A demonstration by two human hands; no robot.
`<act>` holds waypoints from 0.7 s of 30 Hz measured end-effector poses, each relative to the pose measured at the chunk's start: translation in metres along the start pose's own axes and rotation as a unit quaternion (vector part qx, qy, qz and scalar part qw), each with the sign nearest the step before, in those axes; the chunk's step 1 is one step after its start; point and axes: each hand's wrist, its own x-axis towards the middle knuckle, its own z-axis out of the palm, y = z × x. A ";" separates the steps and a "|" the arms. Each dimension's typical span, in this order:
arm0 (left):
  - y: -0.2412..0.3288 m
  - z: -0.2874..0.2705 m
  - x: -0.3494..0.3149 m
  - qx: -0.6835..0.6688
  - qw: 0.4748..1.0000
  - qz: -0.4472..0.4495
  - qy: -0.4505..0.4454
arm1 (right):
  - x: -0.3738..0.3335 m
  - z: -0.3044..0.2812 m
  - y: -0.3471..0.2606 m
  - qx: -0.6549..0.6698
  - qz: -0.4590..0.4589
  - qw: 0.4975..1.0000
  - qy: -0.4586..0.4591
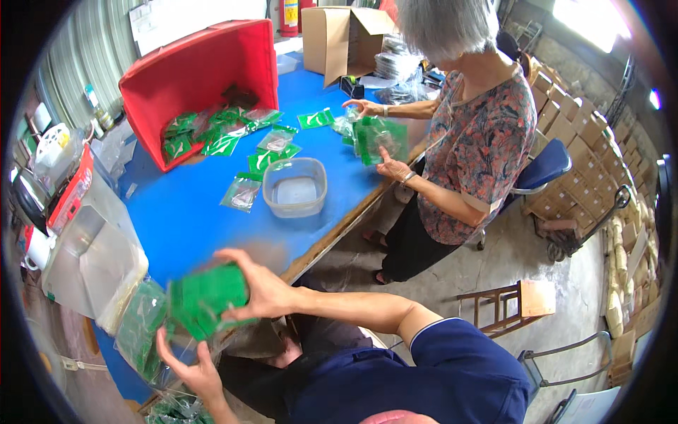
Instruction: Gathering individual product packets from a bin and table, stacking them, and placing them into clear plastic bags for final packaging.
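Observation:
My right hand (261, 286) is closed round a stack of green packets (207, 300), thumb and fingers on its right side; motion blurs the stack. Just below it, my left hand (192, 369) has finger and thumb spread apart. Its tips come close to the stack's lower edge, and whether they touch it I cannot tell. Left of the stack lies a clear plastic bag (143, 326) with green showing through. Farther up the blue table (205, 219) stands a clear plastic tub (294, 189), with a loose clear packet (241, 193) beside it.
A red bin (201, 67) lies tipped, green packets (226, 127) spilling from it. Across the table a co-worker (473, 134) holds green packets (380, 140). An open carton (339, 46) stands behind. A clear plastic container (92, 265) is at the left edge; a wooden stool (508, 304) stands right.

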 end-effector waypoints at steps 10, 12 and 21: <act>-0.035 -0.060 -0.020 0.542 0.834 -0.029 -0.099 | -0.002 -0.012 0.064 -0.176 -0.044 0.973 0.143; -0.046 -0.077 -0.012 0.533 0.837 0.014 -0.126 | -0.004 -0.017 0.067 -0.176 -0.046 0.974 0.132; -0.139 -0.136 -0.026 0.369 0.907 0.048 -0.195 | -0.007 -0.008 0.074 -0.124 -0.004 0.989 0.074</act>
